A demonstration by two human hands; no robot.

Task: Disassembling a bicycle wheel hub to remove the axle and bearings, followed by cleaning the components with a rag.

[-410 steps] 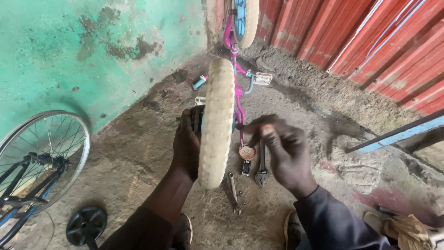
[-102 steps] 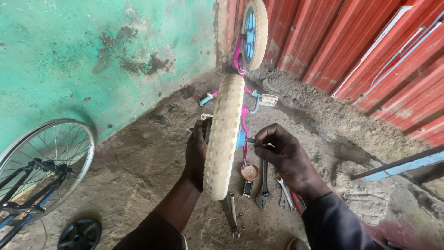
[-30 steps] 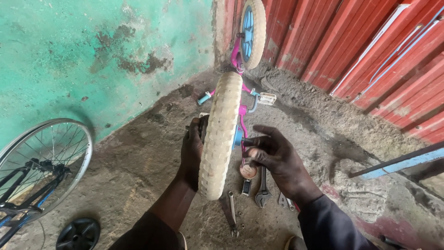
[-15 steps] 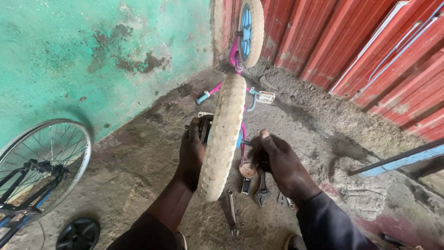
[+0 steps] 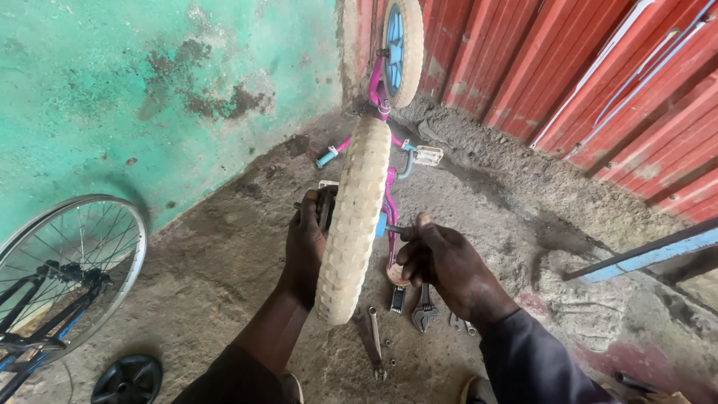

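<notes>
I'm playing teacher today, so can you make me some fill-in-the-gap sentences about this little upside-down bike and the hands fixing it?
1. The cream tyre stands between the left hand and the ____ hand.
2. The small bike's frame is coloured ____.
3. The spanners lie on the ____.
4. The wall beside the spoked wheel is painted ____.

Missing words: right, pink, ground, green

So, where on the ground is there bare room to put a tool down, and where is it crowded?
Bare ground lies between the left hand and the spoked wheel, up to the green wall. More lies right of the white pedal, toward the red metal sheets. It is crowded under the right hand, where the wrenches lie beside the white tyre.
</notes>
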